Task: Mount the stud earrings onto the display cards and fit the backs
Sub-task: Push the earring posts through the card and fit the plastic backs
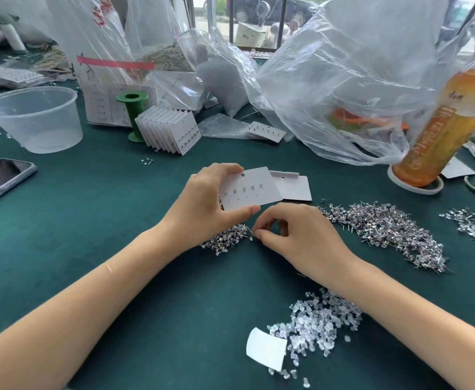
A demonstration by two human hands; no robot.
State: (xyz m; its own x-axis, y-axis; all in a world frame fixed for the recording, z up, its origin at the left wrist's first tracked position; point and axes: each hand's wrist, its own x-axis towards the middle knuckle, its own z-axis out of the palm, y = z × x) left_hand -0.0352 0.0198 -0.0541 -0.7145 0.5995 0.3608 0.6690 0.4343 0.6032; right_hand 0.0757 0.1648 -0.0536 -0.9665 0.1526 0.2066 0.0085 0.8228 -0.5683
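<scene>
Left hand (211, 198) gripping display card (249, 190) by left edge, tilted above table. Right hand (292, 235) pinching stud earring (252, 235) at pile edge — card lying just up-left of pinching fingertips.

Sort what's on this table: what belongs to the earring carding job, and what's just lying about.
Job: card in the left hand; stud pinched by the right hand; stud piles; clear backs; finished cards.

Lying about: phone, tub, green spool, orange bottle, plastic bags.
</scene>
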